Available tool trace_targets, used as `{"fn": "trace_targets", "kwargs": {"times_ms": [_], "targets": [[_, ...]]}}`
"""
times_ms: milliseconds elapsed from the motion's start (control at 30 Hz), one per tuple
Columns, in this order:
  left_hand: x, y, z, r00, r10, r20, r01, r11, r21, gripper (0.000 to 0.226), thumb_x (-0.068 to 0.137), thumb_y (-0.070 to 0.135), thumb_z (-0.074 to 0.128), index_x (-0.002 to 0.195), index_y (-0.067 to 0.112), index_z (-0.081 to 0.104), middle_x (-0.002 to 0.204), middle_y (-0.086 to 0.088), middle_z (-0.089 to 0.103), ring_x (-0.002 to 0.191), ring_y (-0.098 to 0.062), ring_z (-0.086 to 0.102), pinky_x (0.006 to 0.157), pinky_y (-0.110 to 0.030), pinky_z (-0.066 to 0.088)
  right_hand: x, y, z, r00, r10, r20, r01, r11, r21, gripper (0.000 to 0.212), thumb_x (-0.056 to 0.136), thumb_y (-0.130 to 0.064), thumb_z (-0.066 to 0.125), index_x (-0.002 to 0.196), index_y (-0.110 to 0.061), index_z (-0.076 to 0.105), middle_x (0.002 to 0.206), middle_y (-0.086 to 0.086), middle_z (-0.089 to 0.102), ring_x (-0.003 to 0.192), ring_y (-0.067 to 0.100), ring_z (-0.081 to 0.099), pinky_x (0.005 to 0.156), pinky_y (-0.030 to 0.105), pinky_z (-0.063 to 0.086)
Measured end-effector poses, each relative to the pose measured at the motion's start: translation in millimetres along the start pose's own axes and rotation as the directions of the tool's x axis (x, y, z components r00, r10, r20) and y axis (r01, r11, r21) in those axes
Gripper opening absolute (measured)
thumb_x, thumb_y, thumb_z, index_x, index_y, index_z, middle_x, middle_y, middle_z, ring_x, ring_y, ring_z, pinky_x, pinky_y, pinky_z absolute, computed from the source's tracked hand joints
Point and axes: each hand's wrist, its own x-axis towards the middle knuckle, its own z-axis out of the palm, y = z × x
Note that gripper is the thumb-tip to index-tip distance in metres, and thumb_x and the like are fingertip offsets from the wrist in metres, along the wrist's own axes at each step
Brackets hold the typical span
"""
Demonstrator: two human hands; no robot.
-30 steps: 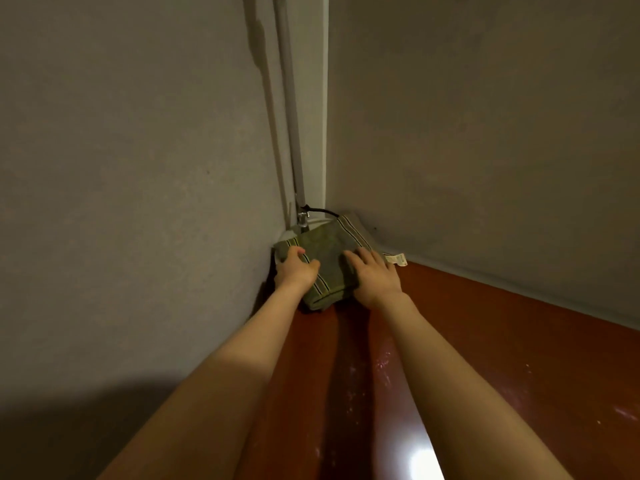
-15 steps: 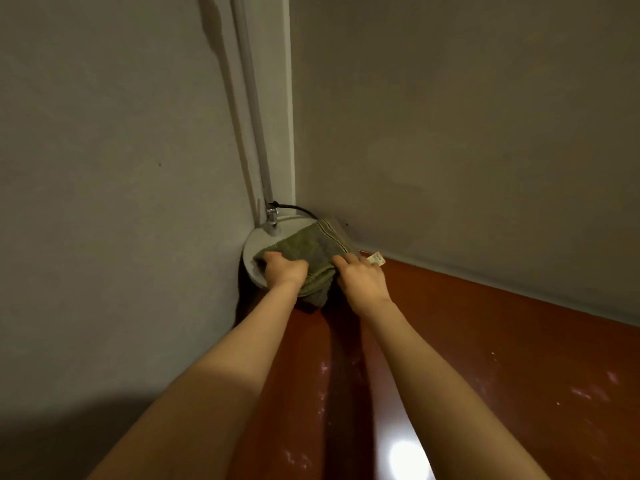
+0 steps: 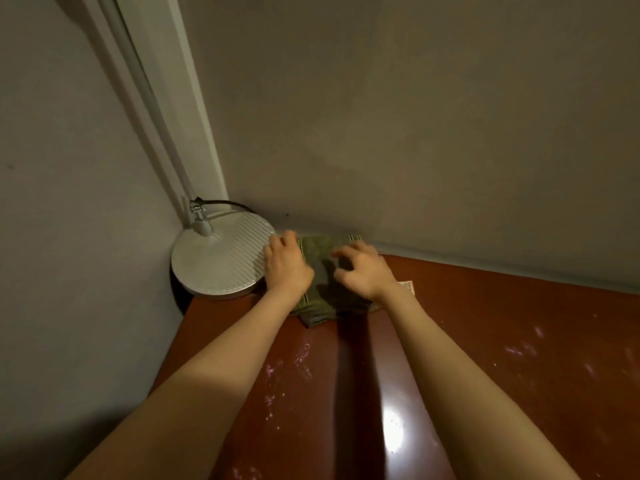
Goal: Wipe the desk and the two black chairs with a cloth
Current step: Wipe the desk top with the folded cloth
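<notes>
– One cloth [image 3: 320, 252], olive green with striped edges. Where does it lie?
– Folded on the tabletop [image 3: 485, 341], under both hands. Its far edge, beyond the fingertips, lies along the foot of the back wall [image 3: 415, 133].
– How do the fingers sit?
– The left hand [image 3: 285, 271] is on the cloth's left part, its fingers [image 3: 289, 239] curled down over the fabric and gripping it. The right hand [image 3: 367, 275] is over the right part, its fingers [image 3: 343, 253] spread and bent like a claw. They are blurred, so I cannot tell whether they pinch the fabric or only press on it.
– Anything poking out?
– A small white label [image 3: 408, 285] shows just right of the right wrist, flat on the tabletop.
– And beside the hands?
– Just left of the left fingers stands a round, ribbed white lamp base [image 3: 218, 265], right beside the knuckles. It fills the tabletop's corner. Its grey stem [image 3: 149, 98] rises from the side farthest from the fingers, and a black cable [image 3: 227, 203] loops behind it.
– The surface itself?
– Red-brown and glossy. Pale marks [image 3: 519, 351] lie nearer the person than the fingers, with a bright reflection [image 3: 393, 431] between the forearms. A side wall [image 3: 69, 202] closes the left.
</notes>
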Motion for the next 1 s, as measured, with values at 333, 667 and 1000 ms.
{"fn": "trace_targets", "kwargs": {"times_ms": [333,667,1000], "targets": [[15,-19,63,0.933,0.290,0.215,-0.340,0.905,0.255,0.056,0.101,0.027,0.022,0.150,0.013,-0.001,0.158,-0.005,-0.009,0.145,-0.018,-0.009,0.116,-0.032,-0.008,26,14,69,0.989,0.038,-0.142,-0.063,0.983,-0.174,0.052,0.102,-0.034,0.020,0.151,-0.030,0.003,0.159,0.002,-0.004,0.146,0.020,-0.008,0.116,0.036,-0.007],[-5,-44,47,0.897,0.346,0.275,-0.416,0.870,0.264,0.055,0.101,0.027,0.020,0.150,0.015,-0.001,0.158,-0.003,-0.006,0.145,-0.015,-0.007,0.116,-0.030,-0.006,0,-15,91,0.981,0.107,-0.159,-0.130,0.982,-0.139,0.052,0.101,-0.035,0.020,0.151,-0.029,0.006,0.159,0.005,-0.004,0.146,0.023,-0.008,0.116,0.041,-0.007],[-50,-87,25,0.886,0.352,0.301,-0.434,0.859,0.272,0.054,0.102,0.028,0.017,0.150,0.015,-0.005,0.158,-0.002,-0.010,0.145,-0.012,-0.010,0.117,-0.028,-0.008,-44,-59,119,0.984,0.110,-0.138,-0.127,0.985,-0.117,0.082,0.074,-0.046,-0.017,0.151,-0.028,0.004,0.159,0.007,-0.007,0.145,0.025,-0.009,0.115,0.043,-0.009]]}}
